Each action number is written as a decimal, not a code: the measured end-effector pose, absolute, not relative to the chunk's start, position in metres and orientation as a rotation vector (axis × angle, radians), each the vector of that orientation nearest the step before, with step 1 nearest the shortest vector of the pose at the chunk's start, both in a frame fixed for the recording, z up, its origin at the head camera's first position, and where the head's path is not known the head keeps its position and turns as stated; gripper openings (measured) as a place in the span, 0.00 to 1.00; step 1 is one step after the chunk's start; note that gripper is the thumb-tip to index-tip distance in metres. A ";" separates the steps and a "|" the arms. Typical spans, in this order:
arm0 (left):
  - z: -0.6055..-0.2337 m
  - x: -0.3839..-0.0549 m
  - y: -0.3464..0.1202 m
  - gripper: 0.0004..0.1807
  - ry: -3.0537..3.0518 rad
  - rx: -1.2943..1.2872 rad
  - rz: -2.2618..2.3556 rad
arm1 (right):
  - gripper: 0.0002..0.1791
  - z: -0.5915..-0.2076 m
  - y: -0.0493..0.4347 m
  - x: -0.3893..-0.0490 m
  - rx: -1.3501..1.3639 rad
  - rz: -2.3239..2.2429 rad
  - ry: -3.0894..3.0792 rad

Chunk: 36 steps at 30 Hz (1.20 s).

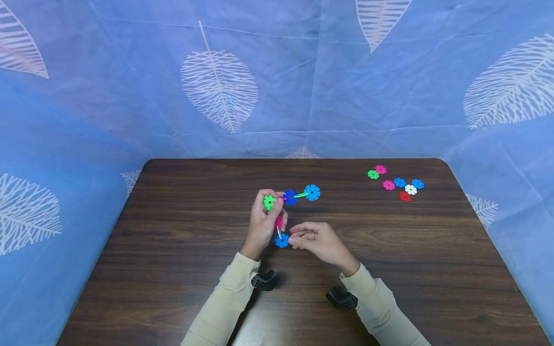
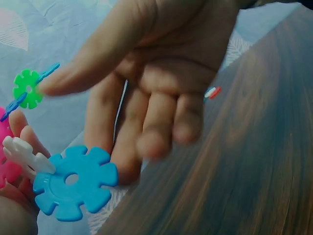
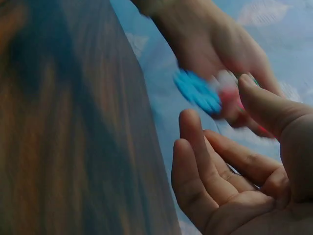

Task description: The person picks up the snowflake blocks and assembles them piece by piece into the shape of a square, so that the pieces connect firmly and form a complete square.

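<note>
In the head view, my left hand (image 1: 258,228) grips a chain of notched plastic snowflake discs joined edge to edge. A green disc (image 1: 269,202) shows by its thumb, and a pink disc (image 1: 279,222) lies against the fingers. From the pink one, a white disc (image 2: 23,152) leads to a blue disc (image 2: 73,183) at the near end. The chain's other end has a dark blue disc (image 1: 290,197), a green disc seen edge-on and a lighter blue disc (image 1: 312,192). My right hand (image 1: 322,244) is beside the near blue disc, fingers loosely bent, holding nothing.
Several loose discs in pink, green, blue, white and red (image 1: 405,196) lie at the back right of the dark wooden table (image 1: 182,202). A blue cloth (image 1: 281,86) with white leaf prints hangs behind the table and along its sides.
</note>
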<state>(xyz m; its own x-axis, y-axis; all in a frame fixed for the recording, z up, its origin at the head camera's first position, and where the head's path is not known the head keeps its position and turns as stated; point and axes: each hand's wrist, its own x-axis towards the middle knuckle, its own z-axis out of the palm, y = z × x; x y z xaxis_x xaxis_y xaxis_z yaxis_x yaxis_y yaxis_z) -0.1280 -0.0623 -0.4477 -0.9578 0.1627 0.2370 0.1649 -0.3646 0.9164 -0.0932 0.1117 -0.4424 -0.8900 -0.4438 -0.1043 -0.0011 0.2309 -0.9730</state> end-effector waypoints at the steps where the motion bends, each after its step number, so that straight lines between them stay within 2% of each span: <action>1: -0.447 -0.127 -0.062 0.03 -1.754 -0.444 -2.564 | 0.23 -0.444 0.107 -0.092 -0.420 -1.707 2.121; 7: -0.446 -0.127 -0.058 0.04 -1.684 -0.381 -2.588 | 0.24 -0.445 0.088 -0.088 -0.392 -1.782 2.050; 13: -0.444 -0.126 -0.056 0.05 -1.660 -0.316 -2.520 | 0.20 -0.443 0.082 -0.089 -0.323 -1.764 2.135; 18: -0.441 -0.126 -0.061 0.06 -1.608 -0.231 -2.492 | 0.20 -0.439 0.090 -0.091 -0.246 -1.706 2.203; 24: -0.438 -0.127 -0.069 0.06 -1.626 -0.302 -2.513 | 0.20 -0.437 0.105 -0.096 -0.252 -1.658 2.271; 31: -0.440 -0.126 -0.076 0.16 -1.848 -0.382 -2.425 | 0.17 -0.433 0.123 -0.102 -0.283 -1.681 2.325; 36: -0.442 -0.126 -0.076 0.17 -1.916 -0.313 -2.408 | 0.18 -0.434 0.129 -0.103 -0.277 -1.685 2.314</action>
